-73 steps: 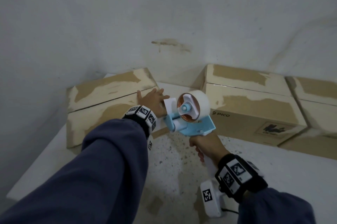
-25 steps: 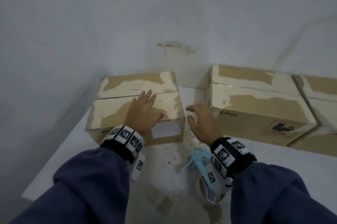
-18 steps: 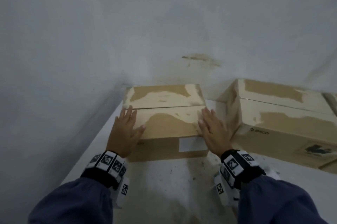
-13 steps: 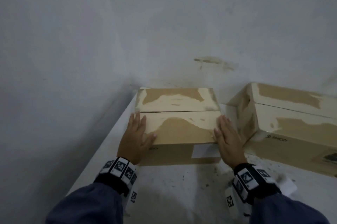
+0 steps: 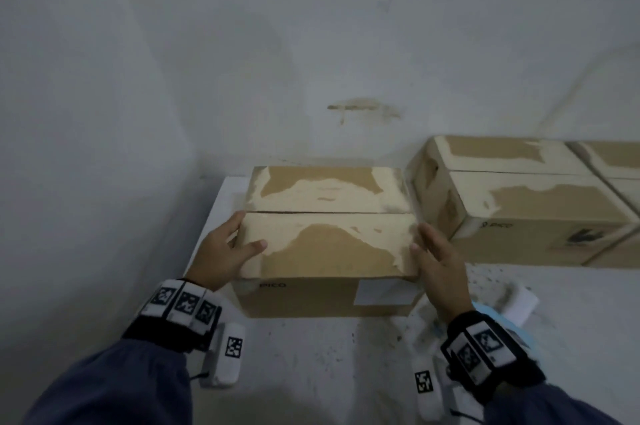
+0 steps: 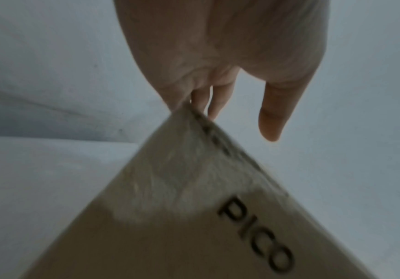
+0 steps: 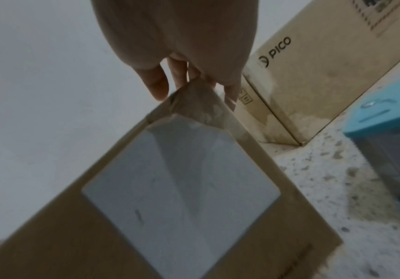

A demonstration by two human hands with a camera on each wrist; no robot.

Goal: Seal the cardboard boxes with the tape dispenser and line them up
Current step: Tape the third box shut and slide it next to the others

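Note:
The left cardboard box (image 5: 329,251) sits on the white table (image 5: 311,372), its top flaps closed with a seam across the middle. My left hand (image 5: 221,251) presses its left side, thumb lying on the top. My right hand (image 5: 440,269) lies flat against its right side. The wrist views show straight fingers beside the box's near corners: the left hand (image 6: 217,56) above the box (image 6: 194,226), the right hand (image 7: 182,37) above the box (image 7: 62,236) with its white label. The blue tape dispenser (image 7: 385,113) lies on the table beside my right wrist, mostly hidden in the head view.
A second box (image 5: 536,210) marked PICO stands just right of the held one with a narrow gap, and a third box (image 5: 616,161) lies beyond it. Walls close in at the back and left. The table's left edge (image 5: 207,234) runs close to my left hand.
My right hand laid the tape dispenser down on the table. Both hands then moved to the sides of the left box, which turned from slanted to square with the back wall.

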